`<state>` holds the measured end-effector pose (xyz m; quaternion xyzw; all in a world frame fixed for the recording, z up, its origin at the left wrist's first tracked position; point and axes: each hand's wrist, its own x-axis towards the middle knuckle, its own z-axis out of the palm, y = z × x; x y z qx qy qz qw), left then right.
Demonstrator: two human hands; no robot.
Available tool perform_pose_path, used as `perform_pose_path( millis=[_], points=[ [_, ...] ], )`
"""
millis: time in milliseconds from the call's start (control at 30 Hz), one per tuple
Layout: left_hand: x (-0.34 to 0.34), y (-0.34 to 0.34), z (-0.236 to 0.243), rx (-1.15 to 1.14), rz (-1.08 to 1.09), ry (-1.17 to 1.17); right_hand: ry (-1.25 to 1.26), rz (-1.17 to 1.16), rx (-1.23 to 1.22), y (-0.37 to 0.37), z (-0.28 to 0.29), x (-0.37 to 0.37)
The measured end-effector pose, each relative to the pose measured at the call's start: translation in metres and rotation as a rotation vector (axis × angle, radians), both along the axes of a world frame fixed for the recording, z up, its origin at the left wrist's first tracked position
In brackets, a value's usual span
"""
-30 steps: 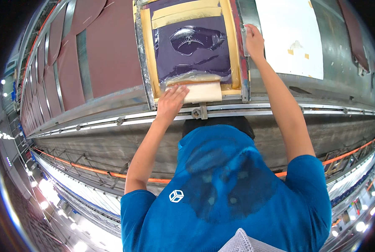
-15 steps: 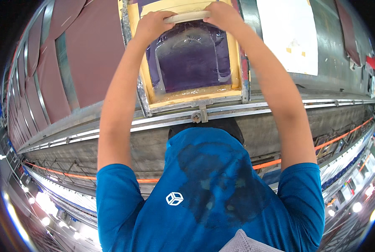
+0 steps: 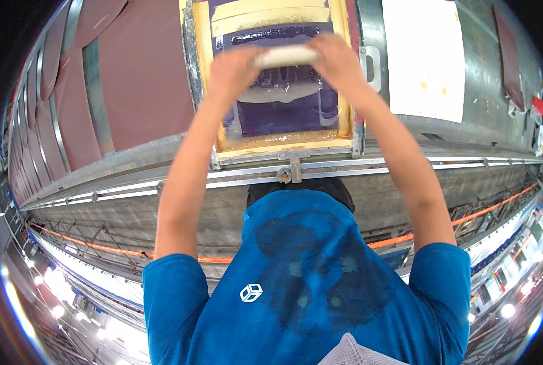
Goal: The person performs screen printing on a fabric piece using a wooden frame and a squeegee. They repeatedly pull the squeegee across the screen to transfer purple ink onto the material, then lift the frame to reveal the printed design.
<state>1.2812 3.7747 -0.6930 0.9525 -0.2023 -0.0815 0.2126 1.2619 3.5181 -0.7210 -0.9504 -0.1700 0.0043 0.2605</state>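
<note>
A printing screen (image 3: 274, 120) with a dark purple, wet-looking mesh and yellow taped edges lies at the top middle of the view. Across its width runs a pale squeegee (image 3: 288, 57), blurred a little by motion. My left hand (image 3: 234, 73) is closed round the squeegee's left end, and my right hand (image 3: 337, 59) grips the right end. Just on my side of the squeegee, a pale, glossy band of wet ink (image 3: 282, 93) spreads over the mesh. The squeegee's lower edge is hidden from view.
Maroon fabric panels (image 3: 143, 79) lie flat along the table to the left. On the right, a white sheet (image 3: 427, 55) covers part of the metal table (image 3: 487, 79). A metal rail (image 3: 241, 178) with a clamp (image 3: 292, 172) runs along the near edge.
Both hands have drawn the squeegee from the screen's far end toward me. The wet ink band now sits nearer, and the far part of the mesh shows behind the squeegee.
</note>
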Motion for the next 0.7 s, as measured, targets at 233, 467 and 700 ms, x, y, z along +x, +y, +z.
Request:
perform_pose_path(
  millis=[233, 467, 700],
  points=[
    [0.017, -0.011, -0.003, 0.109, 0.054, -0.027, -0.107, -0.083, 0.000, 0.008, -0.025, 0.014],
    [-0.110, 0.010, -0.035, 0.055, 0.016, -0.041, 0.060, -0.093, 0.132, 0.022, -0.035, -0.112],
    [-0.110, 0.025, -0.035, 0.007, -0.031, -0.018, 0.195, -0.483, 0.482, -0.052, -0.055, -0.039]
  ],
)
